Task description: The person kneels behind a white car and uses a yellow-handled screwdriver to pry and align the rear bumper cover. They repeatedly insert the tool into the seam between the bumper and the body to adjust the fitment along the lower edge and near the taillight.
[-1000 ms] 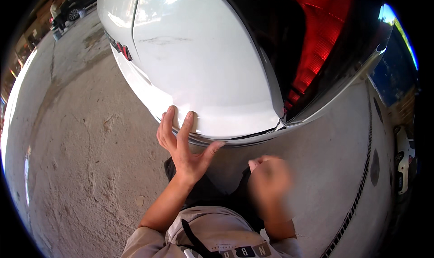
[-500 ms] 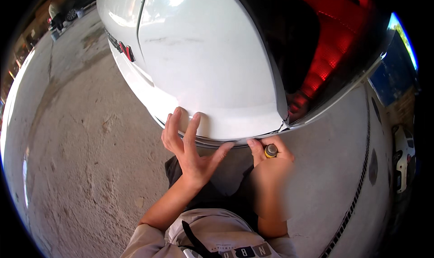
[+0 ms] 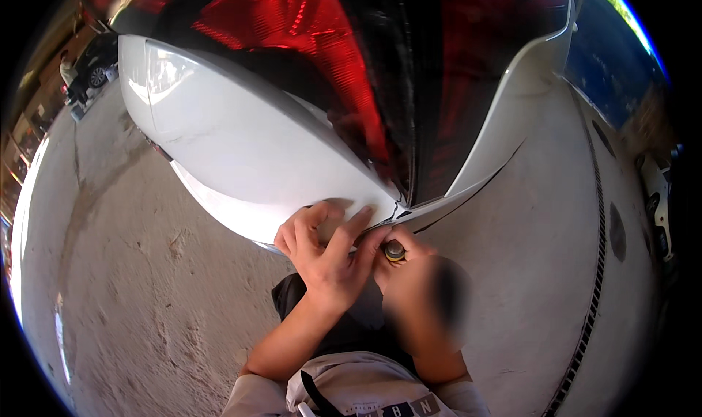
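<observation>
Near the corner below the tail light (image 3: 292,22), the lower edge of a white car body panel (image 3: 219,143) runs just above both my hands. My left hand (image 3: 322,260) rests with bent, parted fingers against that panel, its thumb stretched to the edge near my right hand. My right hand (image 3: 404,269) is closed around a tool (image 3: 395,250) whose round, grey-capped end with a yellow rim sticks up between thumb and forefinger. The rest of the tool is hidden in the hand. A dark, jagged gap (image 3: 395,209) shows at the panel's corner, just above my fingertips.
Rough concrete floor (image 3: 146,256) spreads on the left. A drain grate (image 3: 596,285) runs along the right side. A person (image 3: 68,73) and a dark car (image 3: 96,62) are at the far left. A white bumper-like part (image 3: 658,201) lies at the right rim.
The view has shifted so that more of the tail light shows. My hands have moved along the panel edge closer to its corner, and my left thumb has come up against my right hand.
</observation>
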Motion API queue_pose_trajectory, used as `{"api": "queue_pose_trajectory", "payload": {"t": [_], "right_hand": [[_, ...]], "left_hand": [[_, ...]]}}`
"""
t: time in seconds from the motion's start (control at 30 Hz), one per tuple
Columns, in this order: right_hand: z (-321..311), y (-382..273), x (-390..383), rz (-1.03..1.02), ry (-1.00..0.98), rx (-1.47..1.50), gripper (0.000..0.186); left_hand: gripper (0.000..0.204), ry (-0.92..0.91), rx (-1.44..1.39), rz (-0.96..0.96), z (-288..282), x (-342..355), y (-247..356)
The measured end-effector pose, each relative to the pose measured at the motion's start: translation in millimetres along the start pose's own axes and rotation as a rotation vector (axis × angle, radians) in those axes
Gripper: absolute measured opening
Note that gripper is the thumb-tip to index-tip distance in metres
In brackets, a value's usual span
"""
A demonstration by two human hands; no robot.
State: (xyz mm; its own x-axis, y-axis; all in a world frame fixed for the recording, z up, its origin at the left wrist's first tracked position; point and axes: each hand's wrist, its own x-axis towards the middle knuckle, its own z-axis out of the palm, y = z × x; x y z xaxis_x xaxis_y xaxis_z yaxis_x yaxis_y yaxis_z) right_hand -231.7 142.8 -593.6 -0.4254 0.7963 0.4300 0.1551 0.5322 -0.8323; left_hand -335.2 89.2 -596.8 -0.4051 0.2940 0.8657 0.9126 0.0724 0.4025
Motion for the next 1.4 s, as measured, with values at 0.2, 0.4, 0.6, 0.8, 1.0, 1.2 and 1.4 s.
{"api": "queue_pose_trajectory", "payload": {"t": [0.2, 0.4, 0.6, 0.8, 1.0, 1.2, 1.4], "right_hand": [[-19.8, 19.4, 6.2, -0.124, 0.038, 0.211, 0.011], [-38.3, 16.1, 38.4, -0.002, 0.105, 0.334, 0.017], [-41.1, 19.4, 35.5, -0.08, 0.1, 0.224, 0.014], [-79.8, 63.4, 3.0, 0.154, 0.046, 0.167, 0.013], [-160.7, 119.7, -49.8, 0.366, 0.317, 0.073, 0.033], [-271.7, 120.0, -98.3, 0.88, 0.167, -0.384, 0.046], [-285.5, 145.5, -141.4, 0.425, 0.655, 0.324, 0.056]], "left_hand": [[0.036, -0.013, -0.013, -0.009, 1.8, -2.5, 3.3], [0.032, -0.01, -0.022, 0.007, 4.3, -0.4, 5.1], [0.026, -0.021, -0.016, 0.007, 4.2, 2.0, 11.1], [0.027, -0.014, -0.012, 0.001, 3.8, 4.6, 9.7], [0.032, -0.007, -0.018, 0.002, 6.3, 2.0, 7.2], [0.033, -0.011, -0.019, -0.007, 4.9, 2.0, 6.7], [0.032, -0.012, -0.008, -0.025, 6.0, 1.5, 6.4]]}}
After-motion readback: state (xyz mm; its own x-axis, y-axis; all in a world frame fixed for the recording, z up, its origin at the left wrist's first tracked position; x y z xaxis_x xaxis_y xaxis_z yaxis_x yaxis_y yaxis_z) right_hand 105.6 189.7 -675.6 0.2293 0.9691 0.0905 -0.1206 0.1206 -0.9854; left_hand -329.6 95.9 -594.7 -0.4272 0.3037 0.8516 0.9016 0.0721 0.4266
